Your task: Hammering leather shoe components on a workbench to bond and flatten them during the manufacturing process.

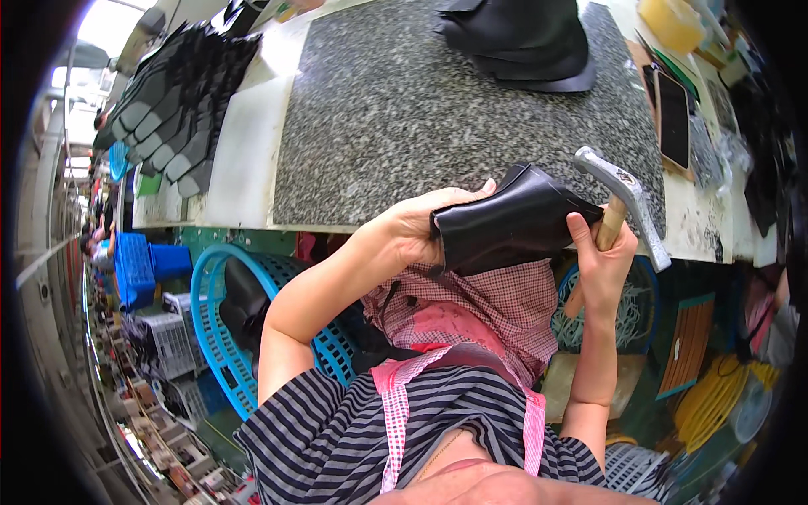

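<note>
My left hand (425, 220) is closed on one end of a glossy black leather piece (513, 220), folded into a tube-like shape, perhaps a boot upper. The piece is held over the near edge of a speckled grey stone slab (379, 126). My right hand (608, 261) is wrapped around the wooden handle of a hammer (627, 181), whose metal head points up and out to the right. The right thumb lies against the other end of the leather. Farther back on the slab, a stack of black leather pieces (526, 42) rests.
Overlapping black pieces with grey parts (172, 109) lie on the table's left. A phone (672, 118) sits right of the slab, near a yellow lump (671, 25). Below the table edge, a blue basket (202, 311) holding dark material stands left; a tub of pale strips (623, 311) is right.
</note>
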Action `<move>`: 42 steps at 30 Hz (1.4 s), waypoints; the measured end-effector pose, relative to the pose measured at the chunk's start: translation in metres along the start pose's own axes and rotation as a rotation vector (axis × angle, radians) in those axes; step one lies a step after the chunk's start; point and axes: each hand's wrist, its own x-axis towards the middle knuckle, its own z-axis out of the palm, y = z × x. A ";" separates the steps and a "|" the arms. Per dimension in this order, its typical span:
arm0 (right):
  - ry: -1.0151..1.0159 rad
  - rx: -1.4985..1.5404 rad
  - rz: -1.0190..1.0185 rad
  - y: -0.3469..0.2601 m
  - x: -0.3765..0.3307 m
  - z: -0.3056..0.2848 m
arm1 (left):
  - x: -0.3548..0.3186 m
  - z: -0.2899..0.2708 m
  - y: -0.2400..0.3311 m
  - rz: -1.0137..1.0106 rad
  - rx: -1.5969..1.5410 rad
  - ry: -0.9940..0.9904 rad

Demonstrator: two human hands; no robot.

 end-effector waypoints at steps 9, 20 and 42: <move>-0.171 -0.006 0.090 -0.022 -0.004 0.051 | -0.043 -0.054 -0.014 0.045 -0.382 -0.200; -0.660 -0.219 -0.396 -0.020 -0.058 0.125 | -0.132 -0.136 -0.092 0.383 -0.738 -0.079; -0.970 -0.454 -0.595 0.032 -0.110 0.186 | -0.162 -0.219 -0.182 0.198 -1.158 -0.382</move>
